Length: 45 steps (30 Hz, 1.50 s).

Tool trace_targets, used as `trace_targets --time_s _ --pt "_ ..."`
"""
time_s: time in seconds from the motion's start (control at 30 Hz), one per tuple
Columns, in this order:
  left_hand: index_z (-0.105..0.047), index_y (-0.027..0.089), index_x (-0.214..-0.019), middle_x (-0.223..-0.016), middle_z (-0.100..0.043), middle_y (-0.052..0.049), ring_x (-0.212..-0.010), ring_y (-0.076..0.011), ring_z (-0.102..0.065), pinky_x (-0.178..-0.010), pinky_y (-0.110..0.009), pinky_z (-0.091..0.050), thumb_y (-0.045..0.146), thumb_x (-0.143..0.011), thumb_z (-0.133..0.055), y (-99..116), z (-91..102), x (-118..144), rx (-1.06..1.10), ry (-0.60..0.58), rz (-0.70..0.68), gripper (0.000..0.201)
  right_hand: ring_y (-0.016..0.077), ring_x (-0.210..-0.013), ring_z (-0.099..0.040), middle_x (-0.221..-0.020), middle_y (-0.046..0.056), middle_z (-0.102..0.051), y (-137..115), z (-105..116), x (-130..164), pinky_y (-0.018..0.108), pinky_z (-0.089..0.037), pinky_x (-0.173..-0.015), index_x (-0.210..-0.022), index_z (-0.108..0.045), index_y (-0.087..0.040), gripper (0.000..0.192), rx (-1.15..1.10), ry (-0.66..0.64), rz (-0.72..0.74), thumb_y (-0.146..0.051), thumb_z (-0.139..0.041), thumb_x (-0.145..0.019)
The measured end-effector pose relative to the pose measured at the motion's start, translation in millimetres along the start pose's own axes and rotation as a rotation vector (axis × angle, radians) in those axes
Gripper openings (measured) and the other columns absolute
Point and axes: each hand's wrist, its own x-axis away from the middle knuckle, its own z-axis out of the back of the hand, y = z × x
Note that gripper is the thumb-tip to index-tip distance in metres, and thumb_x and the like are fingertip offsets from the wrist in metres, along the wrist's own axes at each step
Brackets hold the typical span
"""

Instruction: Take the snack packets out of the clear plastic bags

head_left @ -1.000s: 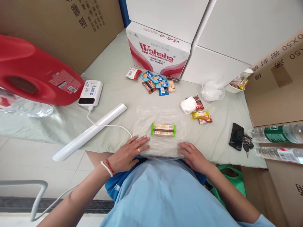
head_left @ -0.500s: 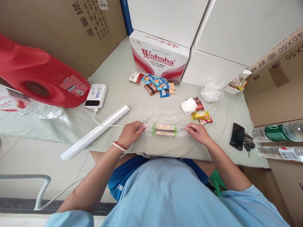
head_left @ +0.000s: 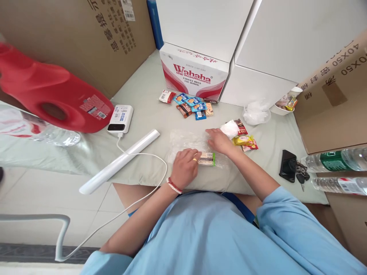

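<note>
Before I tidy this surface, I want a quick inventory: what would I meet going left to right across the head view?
Red jug → white power bank → left hand → right hand → yellow packet → black phone → keys → green-labelled bottle.

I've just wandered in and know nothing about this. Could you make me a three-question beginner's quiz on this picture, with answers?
1. Which of the person's hands partly hides the green-ended bar, left or right?
2. True or false: the right hand is holding the red jug.
3. Fill the gap: the large red brand name on the carton reads "____".

Key:
1. The left hand.
2. False.
3. Wahaha.
</note>
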Motion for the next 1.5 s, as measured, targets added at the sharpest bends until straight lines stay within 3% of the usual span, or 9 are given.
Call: trace_targets --time_s 0.13,0.23,0.5,0.73,0.97,1.17,1.27,1.37,1.5 --pt "-0.065 0.022 -0.127 -0.129 -0.069 -0.010 -0.109 -0.0281 -0.058 -0.086 -0.044 -0.044 0.017 -0.100 -0.045 14 -27.4 -13 -0.075 -0.278 0.063 0.035 0.0316 -0.124 -0.053 -0.132 0.020 -0.065 -3 -16 -35 0.037 -0.043 -0.099 -0.146 -0.052 -0.010 0.060 -0.015 -0.117 -0.083 -0.029 -0.069 -0.091" --pt "-0.065 0.022 -0.127 -0.129 -0.069 -0.009 -0.111 -0.0285 -0.056 -0.088 -0.045 -0.044 0.019 -0.101 -0.044 11 -35.1 -16 -0.085 -0.320 0.092 0.034 0.0256 -0.101 -0.062 -0.102 0.012 -0.073 2 -14 -48 0.029 -0.044 -0.083 -0.119 -0.070 -0.013 0.034 -0.074 -0.186 -0.112 -0.025 -0.070 -0.088" --pt "-0.070 0.023 -0.124 -0.110 -0.064 -0.014 -0.105 -0.0315 -0.054 -0.085 -0.045 -0.043 0.024 -0.098 -0.052 14 -30.5 -15 -0.113 -0.278 0.277 0.031 0.0151 -0.081 -0.060 -0.097 0.006 -0.067 5 9 -20 0.024 -0.043 -0.077 -0.099 -0.073 -0.015 0.014 -0.281 -0.068 0.116 -0.021 -0.063 -0.092" --pt "-0.075 0.019 -0.083 -0.085 -0.065 -0.010 -0.091 -0.0260 -0.059 -0.080 -0.039 -0.046 0.022 -0.098 -0.051 -5 -33.3 -12 0.107 -0.257 0.291 0.028 0.0140 -0.077 -0.056 -0.091 0.003 -0.058 -16 -25 61 0.023 -0.041 -0.071 -0.130 -0.070 -0.025 0.037 -0.345 0.053 0.396 -0.017 -0.049 -0.100" --pt "-0.072 0.021 -0.076 -0.080 -0.070 -0.001 -0.078 -0.0172 -0.065 -0.078 -0.031 -0.051 0.023 -0.081 -0.058 -39 -23.9 2 0.733 -0.009 0.562 0.015 0.0165 -0.079 -0.051 -0.093 0.003 -0.060 -32 -59 81 0.025 -0.032 -0.064 -0.121 -0.072 -0.030 0.030 -0.173 -0.038 0.224 -0.030 -0.045 -0.107" --pt "-0.063 0.019 -0.106 -0.091 -0.062 -0.002 -0.083 -0.0179 -0.059 -0.081 -0.033 -0.050 0.046 -0.087 -0.062 -33 -19.3 -18 0.474 0.383 0.808 0.033 0.0196 -0.089 -0.052 -0.103 0.005 -0.062 -43 -57 83 0.027 -0.030 -0.067 -0.132 -0.065 -0.032 0.030 -0.110 -0.105 0.187 -0.035 -0.046 -0.108" --pt "-0.060 0.018 -0.127 -0.101 -0.062 -0.006 -0.094 -0.0231 -0.060 -0.088 -0.038 -0.049 0.054 -0.077 -0.076 -25 -19.1 -36 0.293 0.237 0.739 0.063 0.0206 -0.091 -0.052 -0.106 0.007 -0.062 -43 -55 87 0.028 -0.029 -0.067 -0.139 -0.062 -0.034 0.035 -0.073 -0.081 0.269 -0.029 -0.045 -0.109" --pt "-0.072 0.020 -0.096 -0.076 -0.057 -0.001 -0.081 -0.0217 -0.059 -0.082 -0.036 -0.049 0.047 -0.084 -0.068 -25 -14.3 -43 0.327 0.024 0.667 0.030 0.0200 -0.089 -0.052 -0.103 0.006 -0.062 -42 -52 86 0.028 -0.027 -0.065 -0.137 -0.065 -0.037 0.036 -0.079 -0.094 0.269 -0.027 -0.045 -0.108" --pt "-0.065 0.022 -0.069 -0.068 -0.053 0.000 -0.071 -0.0174 -0.056 -0.074 -0.031 -0.049 0.045 -0.090 -0.059 -38 1.7 -25 0.430 0.076 0.555 0.032 0.0177 -0.086 -0.053 -0.099 0.004 -0.063 -37 -48 79 0.025 -0.030 -0.066 -0.127 -0.073 -0.036 0.035 -0.179 -0.129 0.212 -0.023 -0.048 -0.106"
